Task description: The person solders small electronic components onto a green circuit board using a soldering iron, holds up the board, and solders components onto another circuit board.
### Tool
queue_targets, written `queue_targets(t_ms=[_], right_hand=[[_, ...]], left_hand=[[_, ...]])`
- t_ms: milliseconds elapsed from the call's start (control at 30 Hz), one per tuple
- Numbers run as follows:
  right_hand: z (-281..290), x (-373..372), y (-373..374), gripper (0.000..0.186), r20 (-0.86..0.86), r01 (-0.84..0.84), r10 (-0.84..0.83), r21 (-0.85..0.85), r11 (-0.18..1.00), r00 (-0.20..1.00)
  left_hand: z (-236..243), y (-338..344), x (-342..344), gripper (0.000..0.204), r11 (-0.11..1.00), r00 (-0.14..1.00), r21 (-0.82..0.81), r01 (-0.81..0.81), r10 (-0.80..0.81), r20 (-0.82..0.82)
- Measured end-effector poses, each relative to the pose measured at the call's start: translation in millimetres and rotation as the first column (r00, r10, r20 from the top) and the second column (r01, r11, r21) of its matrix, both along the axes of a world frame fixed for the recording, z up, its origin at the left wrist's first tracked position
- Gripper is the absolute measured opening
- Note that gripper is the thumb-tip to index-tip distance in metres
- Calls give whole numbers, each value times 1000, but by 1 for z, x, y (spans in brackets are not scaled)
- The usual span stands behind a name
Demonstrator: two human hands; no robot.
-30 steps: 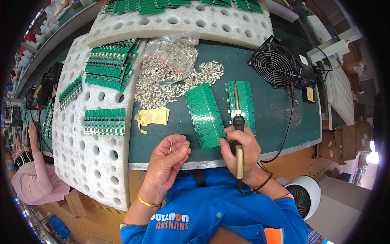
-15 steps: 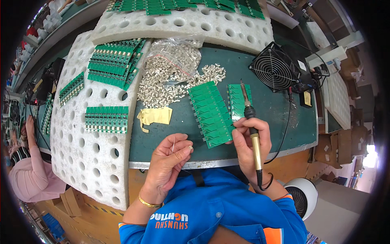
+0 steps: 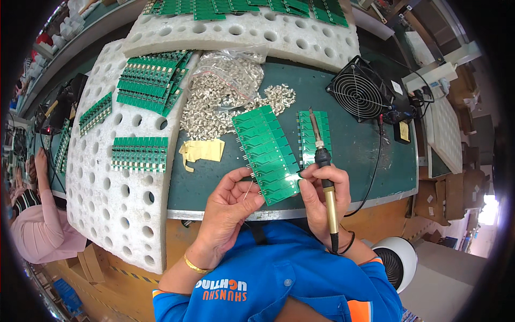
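Note:
My right hand (image 3: 324, 201) is closed round a soldering iron (image 3: 331, 201), its tip pointing up and away. Between the thumb and fingers of that hand is also the right edge of a green circuit board panel (image 3: 268, 155), tilted, with rows of thin pins along its left side. My left hand (image 3: 230, 209) is pinched at the panel's lower left corner, and a thin length of solder wire (image 3: 249, 189) stands out from its fingers. Whatever else sits between those fingertips is hidden. Behind the iron, another green board (image 3: 315, 131) lies on the bench.
A heap of small metal connectors (image 3: 206, 115) spills from a clear bag (image 3: 236, 70). Yellow paper (image 3: 204, 150) lies nearer. White foam trays (image 3: 102, 201) hold boards at left and back. A black fan (image 3: 357, 88) stands at right, beside the iron's cord (image 3: 379, 161). A co-worker (image 3: 48, 225) sits at far left.
My left hand has moved up and right to the panel's lower left corner; the small metal part it pinched no longer shows. The panel and iron have shifted slightly left and nearer.

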State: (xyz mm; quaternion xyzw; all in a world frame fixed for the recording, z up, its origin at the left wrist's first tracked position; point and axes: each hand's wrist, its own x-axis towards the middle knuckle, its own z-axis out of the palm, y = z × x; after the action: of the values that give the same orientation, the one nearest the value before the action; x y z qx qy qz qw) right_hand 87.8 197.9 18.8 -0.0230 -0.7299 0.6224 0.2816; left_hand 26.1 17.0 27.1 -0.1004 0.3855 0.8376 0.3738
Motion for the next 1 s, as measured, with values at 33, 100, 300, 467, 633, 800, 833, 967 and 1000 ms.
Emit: queue_targets(t_ms=[33,100,300,467,633,800,833,967,1000], right_hand=[[0,-1,0,28,-7,2,-2,-3,1000,1000],[1,-1,0,27,-11,5,-5,-7,1000,1000],[-1,1,2,27,34,-7,8,-22,1000,999],[-3,-1,1,25,26,0,0,-1,1000,1000],[-3,1,1,25,66,24,-26,35,999,997],[1,-1,0,24,92,42,-35,-80,996,995],[1,-2,1,24,85,41,-31,-118,992,996],[2,0,2,25,87,31,-21,-111,993,996],[2,1,2,25,95,29,-21,-76,997,995]], left_hand=[[0,0,0,53,1000,1000,0,1,-1,1],[2,0,1,57,1000,1000,-19,13,-13,-7],[5,2,0,61,995,999,-98,29,-33,-37],[3,1,0,63,992,998,-117,49,-54,-41],[0,0,1,63,995,999,-95,38,-40,-26],[2,0,0,64,996,998,-78,52,-54,-21],[2,0,0,64,996,998,-77,49,-51,-22],[1,0,1,65,996,999,-80,49,-50,-15],[1,0,1,65,995,999,-80,53,-53,-9]])
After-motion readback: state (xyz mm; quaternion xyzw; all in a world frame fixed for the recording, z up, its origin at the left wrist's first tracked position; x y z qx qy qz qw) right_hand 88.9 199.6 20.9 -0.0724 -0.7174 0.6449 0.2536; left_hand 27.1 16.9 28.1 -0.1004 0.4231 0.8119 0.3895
